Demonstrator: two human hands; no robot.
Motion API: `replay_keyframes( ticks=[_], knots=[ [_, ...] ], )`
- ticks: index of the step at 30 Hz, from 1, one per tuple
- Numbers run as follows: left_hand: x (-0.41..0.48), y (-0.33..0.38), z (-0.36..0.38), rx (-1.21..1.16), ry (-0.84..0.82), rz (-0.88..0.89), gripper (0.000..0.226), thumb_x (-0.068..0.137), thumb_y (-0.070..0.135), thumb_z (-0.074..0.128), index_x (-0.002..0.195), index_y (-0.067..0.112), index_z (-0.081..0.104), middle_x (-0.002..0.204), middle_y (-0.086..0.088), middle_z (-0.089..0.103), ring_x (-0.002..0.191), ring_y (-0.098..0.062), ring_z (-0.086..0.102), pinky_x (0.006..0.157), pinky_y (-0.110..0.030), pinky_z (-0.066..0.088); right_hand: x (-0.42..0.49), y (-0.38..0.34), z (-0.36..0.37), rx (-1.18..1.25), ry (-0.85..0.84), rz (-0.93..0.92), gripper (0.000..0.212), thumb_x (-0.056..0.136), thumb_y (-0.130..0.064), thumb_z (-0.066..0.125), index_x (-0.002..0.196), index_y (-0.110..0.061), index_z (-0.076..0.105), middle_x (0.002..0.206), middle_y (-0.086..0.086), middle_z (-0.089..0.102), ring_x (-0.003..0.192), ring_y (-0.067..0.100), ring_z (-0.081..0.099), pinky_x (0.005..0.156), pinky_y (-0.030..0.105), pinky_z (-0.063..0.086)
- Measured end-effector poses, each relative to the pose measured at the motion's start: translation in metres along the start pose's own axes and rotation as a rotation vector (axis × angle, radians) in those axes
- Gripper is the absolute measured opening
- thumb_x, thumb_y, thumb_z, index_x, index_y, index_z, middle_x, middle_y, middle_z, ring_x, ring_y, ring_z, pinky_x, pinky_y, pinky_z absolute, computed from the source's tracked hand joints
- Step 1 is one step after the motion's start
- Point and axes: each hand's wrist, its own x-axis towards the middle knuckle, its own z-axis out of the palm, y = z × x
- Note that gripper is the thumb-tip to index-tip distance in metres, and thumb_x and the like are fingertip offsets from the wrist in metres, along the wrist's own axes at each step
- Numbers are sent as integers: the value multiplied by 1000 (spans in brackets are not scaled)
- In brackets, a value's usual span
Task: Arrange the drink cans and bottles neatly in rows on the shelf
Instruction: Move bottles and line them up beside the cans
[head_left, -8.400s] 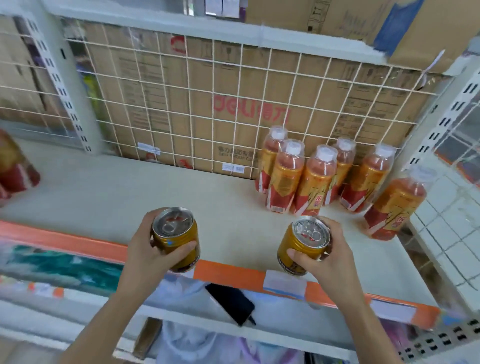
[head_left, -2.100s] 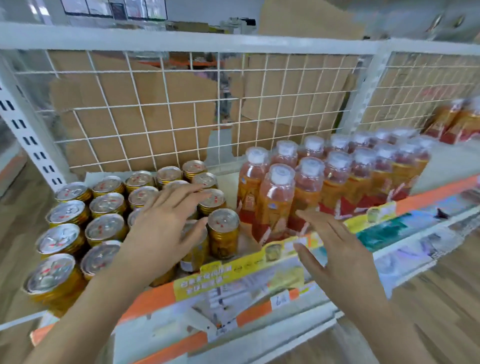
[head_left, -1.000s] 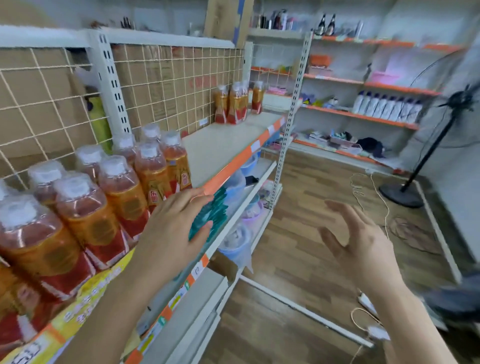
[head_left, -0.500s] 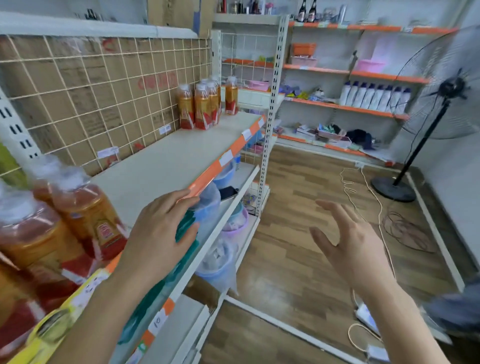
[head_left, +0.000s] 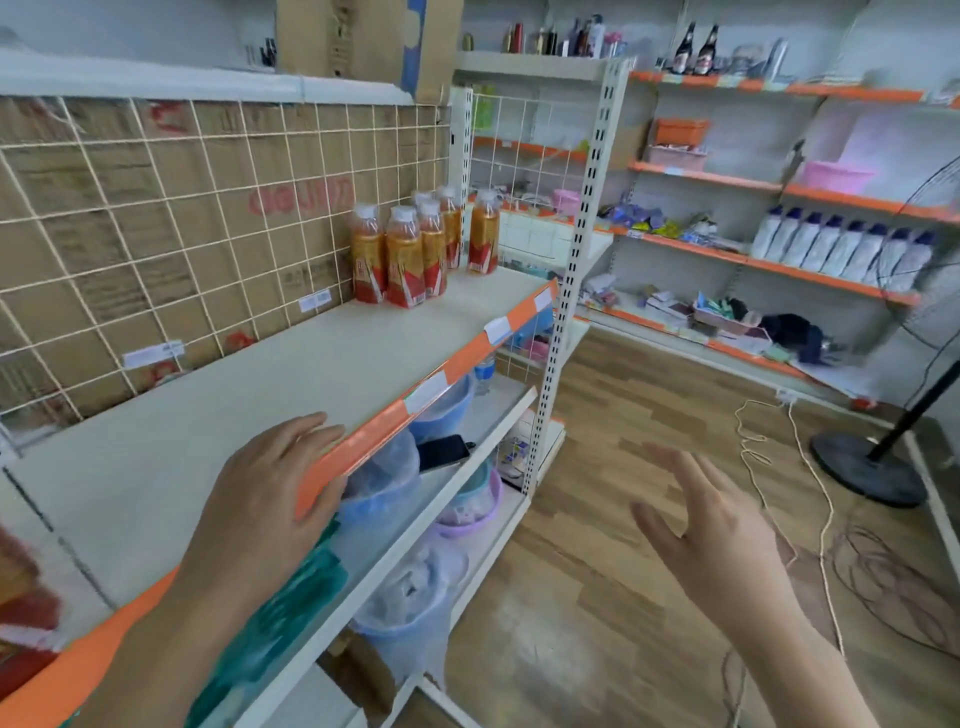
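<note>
At the lower left edge, a blurred red and orange shape (head_left: 21, 613) is cut off by the frame; what it is cannot be told. No cans are in view. A group of orange drink bottles (head_left: 410, 254) with white caps stands at the far end of the shelf (head_left: 260, 384), against the wire grid (head_left: 156, 218); the back ones are partly hidden by those in front.

The left hand (head_left: 270, 499) lies flat over the shelf's front edge, fingers straight across the orange price strip (head_left: 441, 369), holding nothing. The right hand (head_left: 711, 530) hangs in the air over the wooden floor (head_left: 597, 519), fingers spread, holding nothing.

Under the shelf sit plastic basins (head_left: 384, 478) and a dark phone (head_left: 441, 452). A fan stand (head_left: 883, 467) and a loose cord (head_left: 779, 467) lie on the floor to the right. Bare shelf runs from the left hand to the bottles.
</note>
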Motion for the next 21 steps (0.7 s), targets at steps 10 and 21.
replay_keyframes(
  ticks=[10,21],
  knots=[
    [125,-47,51,-3,82,-97,39,85,33,52,119,16,60,127,-4,57,116,-27,51,97,-46,39,135,25,62,-10,42,-48,44,75,-22,74,116,-17,58,103,3,61,94,31,59,73,37,45],
    [221,-98,83,-6,69,-145,34,87,28,61,119,17,59,125,-2,57,114,-25,53,88,-45,44,251,16,133,66,14,-66,43,79,-24,72,119,-17,58,106,2,62,97,30,59,72,31,39]
  ],
)
